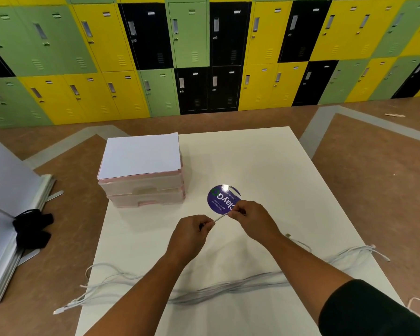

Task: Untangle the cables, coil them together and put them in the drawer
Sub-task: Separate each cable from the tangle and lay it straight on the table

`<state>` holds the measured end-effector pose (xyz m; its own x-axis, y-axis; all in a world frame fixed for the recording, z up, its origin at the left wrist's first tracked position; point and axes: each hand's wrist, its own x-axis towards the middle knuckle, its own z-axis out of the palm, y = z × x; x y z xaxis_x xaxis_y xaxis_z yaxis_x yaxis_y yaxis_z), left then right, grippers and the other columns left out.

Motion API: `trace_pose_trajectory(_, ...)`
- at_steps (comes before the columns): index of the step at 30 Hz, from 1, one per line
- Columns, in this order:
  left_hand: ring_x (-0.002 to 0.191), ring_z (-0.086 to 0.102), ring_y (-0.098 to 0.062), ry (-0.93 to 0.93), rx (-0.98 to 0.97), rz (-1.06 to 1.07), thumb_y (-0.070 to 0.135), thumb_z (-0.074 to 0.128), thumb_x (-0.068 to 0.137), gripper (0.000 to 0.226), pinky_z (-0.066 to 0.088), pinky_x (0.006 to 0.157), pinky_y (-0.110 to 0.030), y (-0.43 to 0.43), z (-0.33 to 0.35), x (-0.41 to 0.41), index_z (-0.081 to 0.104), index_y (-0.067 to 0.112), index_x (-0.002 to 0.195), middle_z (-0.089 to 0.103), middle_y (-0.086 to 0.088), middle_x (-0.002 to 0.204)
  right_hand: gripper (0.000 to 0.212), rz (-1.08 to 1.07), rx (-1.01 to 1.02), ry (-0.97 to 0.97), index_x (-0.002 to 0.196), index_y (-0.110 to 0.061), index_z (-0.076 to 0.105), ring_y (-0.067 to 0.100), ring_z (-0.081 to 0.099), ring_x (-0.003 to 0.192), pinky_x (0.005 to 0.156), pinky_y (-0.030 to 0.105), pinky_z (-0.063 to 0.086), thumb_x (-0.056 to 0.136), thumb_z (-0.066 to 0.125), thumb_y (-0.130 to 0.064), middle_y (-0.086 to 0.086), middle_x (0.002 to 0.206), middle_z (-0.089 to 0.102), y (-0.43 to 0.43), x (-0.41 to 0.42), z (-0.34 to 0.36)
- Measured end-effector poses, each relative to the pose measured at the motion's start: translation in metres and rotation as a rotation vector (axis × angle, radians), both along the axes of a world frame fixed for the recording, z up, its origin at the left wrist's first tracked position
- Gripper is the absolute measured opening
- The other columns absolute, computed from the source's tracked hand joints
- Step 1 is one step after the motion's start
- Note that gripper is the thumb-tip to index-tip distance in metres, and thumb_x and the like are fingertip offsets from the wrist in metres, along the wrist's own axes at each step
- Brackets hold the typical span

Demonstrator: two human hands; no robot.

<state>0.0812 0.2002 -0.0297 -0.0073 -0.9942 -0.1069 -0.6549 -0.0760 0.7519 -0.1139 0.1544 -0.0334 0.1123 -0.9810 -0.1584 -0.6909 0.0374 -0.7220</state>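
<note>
Both hands pinch one short white cable (220, 217) taut between them, left grip (192, 232), right grip (250, 215), above the table (264, 161).

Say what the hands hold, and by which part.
One white cable: left hand and right hand each pinch it, a short taut stretch showing between them.

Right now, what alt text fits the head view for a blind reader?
The left hand and right hand pinch a short stretch of white cable between them over a white table. More loose white cables lie along its near edge; a closed plastic drawer unit topped with paper stands back left.
</note>
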Motion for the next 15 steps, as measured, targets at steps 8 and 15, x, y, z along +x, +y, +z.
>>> trace_pose_trajectory(8,0.074,0.058,-0.006,-0.042,-0.047,0.024,0.031,0.065,0.095,0.015,0.036,0.062,-0.012,-0.003,0.003,0.005,0.075,0.021,0.100,0.066,0.014,0.082,0.016,0.109,0.128,-0.106,0.079,-0.020,0.070,0.011,0.050,0.062,0.063,0.030,0.043,0.092,0.066,-0.028,-0.006,0.066,0.058,-0.001,-0.009,0.006)
trace_pose_trajectory(15,0.076,0.059,-0.007,-0.082,-0.113,0.027,0.031,0.064,0.095,0.017,0.035,0.063,-0.008,-0.002,0.004,-0.001,0.075,0.021,0.104,0.072,0.009,0.092,0.024,0.084,0.184,-0.187,0.077,-0.021,0.073,0.010,0.054,0.071,0.070,0.027,0.044,0.097,0.059,-0.020,-0.008,0.075,0.063,-0.001,-0.011,0.011)
